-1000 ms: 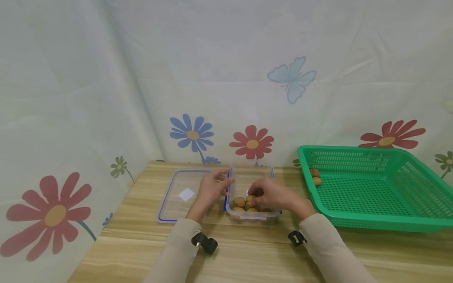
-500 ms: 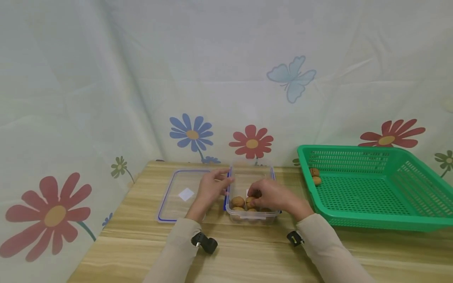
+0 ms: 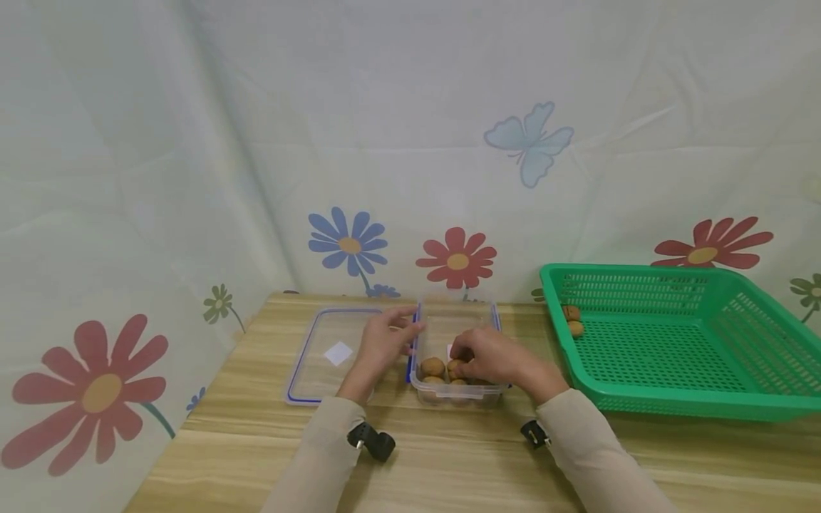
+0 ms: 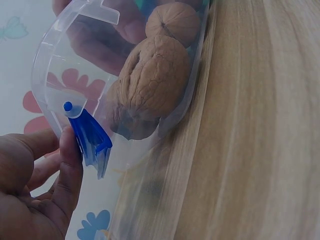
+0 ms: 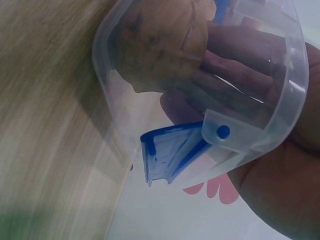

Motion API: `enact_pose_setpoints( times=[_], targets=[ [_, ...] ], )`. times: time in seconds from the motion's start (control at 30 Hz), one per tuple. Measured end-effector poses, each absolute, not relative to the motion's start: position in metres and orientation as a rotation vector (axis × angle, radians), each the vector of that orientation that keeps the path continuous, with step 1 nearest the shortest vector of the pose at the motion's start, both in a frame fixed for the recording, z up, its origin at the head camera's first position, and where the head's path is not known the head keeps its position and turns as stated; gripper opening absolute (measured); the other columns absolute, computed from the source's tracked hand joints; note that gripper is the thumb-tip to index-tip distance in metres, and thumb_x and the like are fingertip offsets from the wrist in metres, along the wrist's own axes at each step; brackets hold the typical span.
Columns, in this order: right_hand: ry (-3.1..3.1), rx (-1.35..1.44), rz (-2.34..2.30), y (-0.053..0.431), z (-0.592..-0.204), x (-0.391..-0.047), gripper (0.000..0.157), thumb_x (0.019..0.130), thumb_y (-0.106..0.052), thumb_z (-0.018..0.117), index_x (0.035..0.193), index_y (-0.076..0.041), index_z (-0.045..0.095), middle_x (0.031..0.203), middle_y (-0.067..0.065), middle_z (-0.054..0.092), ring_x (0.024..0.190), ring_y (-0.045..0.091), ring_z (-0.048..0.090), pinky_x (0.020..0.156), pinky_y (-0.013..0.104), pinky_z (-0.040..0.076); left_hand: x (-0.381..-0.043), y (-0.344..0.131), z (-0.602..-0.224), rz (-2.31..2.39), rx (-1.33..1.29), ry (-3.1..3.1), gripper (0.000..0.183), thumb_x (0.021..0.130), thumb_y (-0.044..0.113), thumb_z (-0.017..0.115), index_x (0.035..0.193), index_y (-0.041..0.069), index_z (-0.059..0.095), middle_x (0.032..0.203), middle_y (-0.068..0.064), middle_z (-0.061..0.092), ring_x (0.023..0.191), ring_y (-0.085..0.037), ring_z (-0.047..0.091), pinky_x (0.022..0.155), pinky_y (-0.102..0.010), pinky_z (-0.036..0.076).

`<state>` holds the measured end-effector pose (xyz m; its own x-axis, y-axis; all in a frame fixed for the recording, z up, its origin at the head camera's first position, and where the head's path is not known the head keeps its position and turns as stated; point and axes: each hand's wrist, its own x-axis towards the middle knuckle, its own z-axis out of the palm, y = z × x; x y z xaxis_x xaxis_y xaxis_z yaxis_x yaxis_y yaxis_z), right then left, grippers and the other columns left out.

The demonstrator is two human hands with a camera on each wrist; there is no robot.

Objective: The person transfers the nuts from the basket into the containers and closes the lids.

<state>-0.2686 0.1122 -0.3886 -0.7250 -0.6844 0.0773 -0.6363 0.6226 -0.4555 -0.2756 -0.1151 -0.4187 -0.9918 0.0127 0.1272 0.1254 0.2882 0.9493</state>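
A clear plastic food box (image 3: 458,390) with blue flip latches stands uncovered on the table, and several walnuts (image 3: 432,367) lie in its near end. My right hand (image 3: 499,356) reaches down inside and pinches a walnut (image 3: 454,368), which the fingers partly hide. On the box's left side my left hand (image 3: 381,345) holds the rim, thumb and fingers beside the hanging blue latch (image 4: 90,140). Through the clear wall, the right wrist view shows the right fingers behind a large walnut (image 5: 160,47).
Left of the box lies its clear lid (image 3: 314,377), with a blue seal and a white label (image 3: 338,353). A green basket (image 3: 641,400) stands to the right, with two walnuts (image 3: 574,328) in its left corner. A flowered curtain (image 3: 410,178) hangs behind the table.
My right hand has shifted slightly within the box, and the walnuts at the near end moved a little. The left hand stays in place.
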Motion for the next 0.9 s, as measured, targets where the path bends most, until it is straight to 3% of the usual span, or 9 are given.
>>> enact_pose_setpoints(
  times=[0.43, 0.7, 0.9],
  targets=[
    [2.734, -1.032, -0.81, 0.119, -0.373, -0.257, 0.019, 0.096, -0.005, 0.078, 0.114, 0.001, 0.076, 0.11, 0.012, 0.076, 0.1, 0.025, 0.071, 0.094, 0.046, 0.063, -0.276, -0.115, -0.421, -1.819, -0.148, -2.449, 0.042, 0.102, 0.017, 0.076, 0.14, 0.002, 0.068, 0.113, -0.02, 0.071, 0.068, -0.018, 0.071, 0.065, -0.033, 0.066],
    [2.747, -0.996, -0.902, 0.131, -0.347, -0.244, 0.023, 0.096, -0.01, 0.081, 0.117, -0.004, 0.076, 0.109, 0.004, 0.076, 0.101, 0.021, 0.072, 0.091, 0.041, 0.064, -0.276, -0.116, -0.42, -1.806, -0.148, -2.455, 0.043, 0.101, 0.018, 0.076, 0.14, 0.002, 0.067, 0.112, -0.019, 0.071, 0.067, -0.018, 0.071, 0.064, -0.032, 0.066],
    [2.797, -1.096, -0.926, 0.146, -0.327, -0.236, 0.025, 0.096, -0.011, 0.081, 0.119, -0.002, 0.075, 0.111, 0.006, 0.076, 0.103, 0.025, 0.074, 0.092, 0.046, 0.064, -0.277, -0.116, -0.421, -1.809, -0.147, -2.45, 0.043, 0.101, 0.017, 0.076, 0.14, 0.002, 0.067, 0.112, -0.02, 0.071, 0.066, -0.017, 0.07, 0.064, -0.032, 0.066]
  ],
)
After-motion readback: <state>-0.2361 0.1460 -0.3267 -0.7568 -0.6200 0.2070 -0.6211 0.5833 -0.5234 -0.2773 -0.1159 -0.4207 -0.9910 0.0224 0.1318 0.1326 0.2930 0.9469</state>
